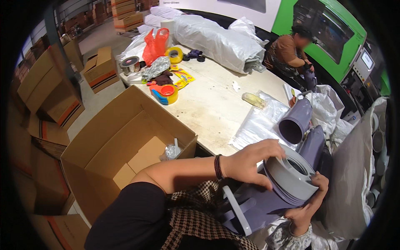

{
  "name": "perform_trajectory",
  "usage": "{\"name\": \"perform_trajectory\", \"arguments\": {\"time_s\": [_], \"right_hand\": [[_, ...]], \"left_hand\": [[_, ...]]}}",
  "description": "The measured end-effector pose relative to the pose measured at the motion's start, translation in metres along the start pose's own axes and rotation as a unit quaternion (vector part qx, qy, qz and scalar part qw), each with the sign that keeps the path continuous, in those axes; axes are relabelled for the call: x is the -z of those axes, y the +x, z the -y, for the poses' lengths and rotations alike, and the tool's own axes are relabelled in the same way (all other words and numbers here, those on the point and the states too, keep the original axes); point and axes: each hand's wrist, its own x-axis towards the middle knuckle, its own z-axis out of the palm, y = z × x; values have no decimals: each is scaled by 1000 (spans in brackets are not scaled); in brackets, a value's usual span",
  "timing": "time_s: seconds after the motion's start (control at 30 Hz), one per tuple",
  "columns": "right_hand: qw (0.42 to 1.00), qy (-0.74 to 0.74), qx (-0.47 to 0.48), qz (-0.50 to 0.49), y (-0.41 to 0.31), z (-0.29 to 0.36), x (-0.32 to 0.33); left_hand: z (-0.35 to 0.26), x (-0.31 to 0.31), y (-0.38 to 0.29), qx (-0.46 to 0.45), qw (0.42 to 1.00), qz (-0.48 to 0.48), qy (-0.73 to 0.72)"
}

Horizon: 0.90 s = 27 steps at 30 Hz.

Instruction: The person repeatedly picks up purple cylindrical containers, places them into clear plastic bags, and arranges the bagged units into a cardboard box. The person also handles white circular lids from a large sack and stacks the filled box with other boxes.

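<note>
A grey plastic lid (pixel 297 179) with a round opening sits at the threaded-looking mouth of a purple-grey plastic container (pixel 259 211), tilted in front of my body. My left hand (pixel 250 162) grips the lid's left side, fingers over its top and thumb against its lower edge. On the opposite side, my right hand (pixel 311 195) has its fingers on the lid's rim and its thumb by the container wall. A pale grey handle (pixel 236 211) crosses the near end of the container. Whether the lid is fully seated cannot be seen.
More purple containers (pixel 295 122) lie right of the worktable (pixel 206 106), near clear plastic bags (pixel 259 122). An open carton (pixel 103 147) stands at left. Tape rolls (pixel 168 93) lie farther back. A large sack (pixel 347 168) borders my right; a person (pixel 289 56) sits by the green machine (pixel 350 34).
</note>
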Motion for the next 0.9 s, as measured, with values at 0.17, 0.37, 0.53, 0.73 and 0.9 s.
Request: {"name": "perform_trajectory", "arguments": {"time_s": [0.17, 0.37, 0.53, 0.73, 0.9], "right_hand": [[998, -7, -53, 35, 9, -6, -10], [999, 38, 13, -11, 13, -38, -48], [973, 210, -41, -85, 24, -50, -99], [936, 336, -63, -89, 44, -48, -132], [905, 413, -69, -80, 29, -116, -165]], "left_hand": [[-33, -1, 10, 8, 996, -23, 85], [-9, 3, -3, 60, 992, -26, 106], [27, 16, -5, 269, 934, -132, -193], [40, 35, -19, 274, 902, -175, -286], [71, 43, -29, 282, 907, -227, -217]]}}
